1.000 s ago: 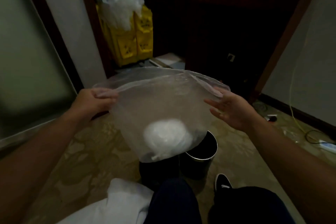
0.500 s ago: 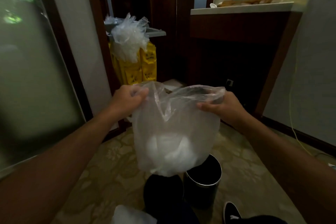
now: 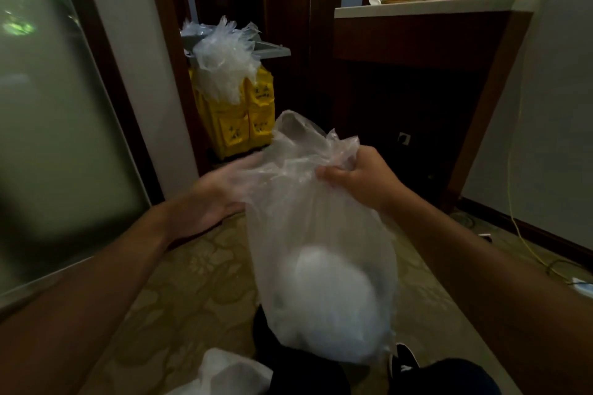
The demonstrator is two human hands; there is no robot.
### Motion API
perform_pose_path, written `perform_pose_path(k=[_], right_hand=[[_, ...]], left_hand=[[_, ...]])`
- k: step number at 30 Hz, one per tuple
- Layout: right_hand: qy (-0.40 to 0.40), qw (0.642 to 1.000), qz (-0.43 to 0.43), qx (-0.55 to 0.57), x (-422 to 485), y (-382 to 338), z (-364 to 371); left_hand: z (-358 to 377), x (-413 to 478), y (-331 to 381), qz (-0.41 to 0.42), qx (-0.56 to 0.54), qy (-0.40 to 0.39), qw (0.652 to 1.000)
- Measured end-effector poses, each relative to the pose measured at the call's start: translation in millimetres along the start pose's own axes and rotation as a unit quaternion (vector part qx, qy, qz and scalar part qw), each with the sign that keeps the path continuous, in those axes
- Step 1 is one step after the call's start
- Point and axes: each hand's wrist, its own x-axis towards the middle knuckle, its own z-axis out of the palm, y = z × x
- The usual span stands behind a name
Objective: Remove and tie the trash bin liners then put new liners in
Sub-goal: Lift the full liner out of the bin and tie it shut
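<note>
We stand on a patterned floor (image 3: 199, 272) with a frosted glass door (image 3: 54, 125) at our left and a dark cabinet (image 3: 414, 80) ahead. A yellow cart (image 3: 240, 119) by the doorway carries a heap of clear bags (image 3: 224, 64). In front of us hangs the used liner (image 3: 321, 234), clear, with a white wad (image 3: 333, 295) in its bottom. Our right hand (image 3: 356, 179) is fisted around the bunched neck. Our left hand (image 3: 218, 192) lies flat against the liner's side, fingers spread, blurred. A shoe (image 3: 405, 359) shows below.
</note>
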Motion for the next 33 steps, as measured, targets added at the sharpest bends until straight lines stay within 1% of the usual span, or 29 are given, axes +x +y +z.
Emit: perform_pose_path(k=[2, 4, 6, 7, 9, 10, 12, 14, 16, 18, 20, 22, 23, 27, 28, 30, 32, 33], right_hand=[[0.003, 1.0, -0.002, 0.023, -1.1, -5.8, -2.9], [0.004, 1.0, -0.005, 0.023, 1.0, -9.9, 0.7], [0.004, 0.999, -0.009, 0.031, 2.8, -14.4, 8.3], [-0.001, 0.999, -0.013, 0.034, 3.7, -16.4, 12.2], [-0.017, 0.999, -0.024, 0.03, 4.8, -19.5, 17.0], [-0.02, 0.999, -0.03, 0.021, 5.9, -21.8, 17.2], [-0.013, 0.999, -0.04, -0.002, 7.0, -26.7, 11.0], [-0.01, 0.999, -0.042, -0.009, 5.4, -24.8, -2.8], [-0.007, 1.0, -0.011, -0.008, -1.3, -10.4, -18.1], [0.007, 0.998, 0.06, -0.027, -13.0, 16.8, -30.8], [-0.024, 0.989, 0.14, -0.037, -27.8, 45.5, -34.6], [-0.085, 0.981, 0.176, -0.023, -39.1, 62.6, -26.2], [-0.106, 0.98, 0.167, -0.004, -40.6, 66.6, -19.3], [-0.146, 0.988, 0.054, -0.003, -37.7, 58.0, 18.4], [-0.143, 0.988, 0.052, -0.001, -36.6, 56.3, 27.1], [-0.113, 0.991, 0.071, -0.001, -34.1, 53.0, 37.2], [-0.068, 0.991, 0.097, -0.067, -32.0, 55.4, 39.4], [-0.053, 0.99, 0.1, -0.089, -30.9, 58.2, 37.7]], left_hand=[[-1.5, -7.1, -20.3, -0.032, 0.002, -0.056, 0.998], [12.8, -11.7, -33.1, -0.046, 0.058, -0.074, 0.995], [38.7, -5.0, -40.3, -0.03, 0.157, -0.032, 0.987], [51.6, -2.1, -37.5, -0.019, 0.169, 0.001, 0.985], [65.5, 15.5, -42.8, -0.028, 0.116, 0.085, 0.989], [68.7, 25.6, -44.4, -0.005, 0.118, 0.114, 0.986], [71.7, 46.6, -43.7, 0.04, 0.157, 0.154, 0.975], [70.1, 58.9, -37.6, 0.044, 0.166, 0.182, 0.968], [61.8, 67.9, -38.1, 0.026, 0.143, 0.203, 0.968], [58.9, 70.3, -37.3, -0.005, 0.103, 0.227, 0.969], [62.3, 67.0, -33.1, -0.011, 0.074, 0.242, 0.967], [66.5, 66.8, -36.4, -0.016, 0.052, 0.237, 0.97], [69.8, 65.5, -36.8, -0.02, 0.052, 0.229, 0.972], [85.1, 69.2, -37.4, -0.02, 0.095, 0.197, 0.976], [89.1, 71.0, -37.0, -0.018, 0.106, 0.187, 0.976], [91.9, 72.5, -31.2, -0.005, 0.183, 0.168, 0.969], [80.5, 68.9, -27.2, 0.045, 0.24, 0.126, 0.961], [70.9, 61.2, -24.1, 0.054, 0.235, 0.107, 0.964]])
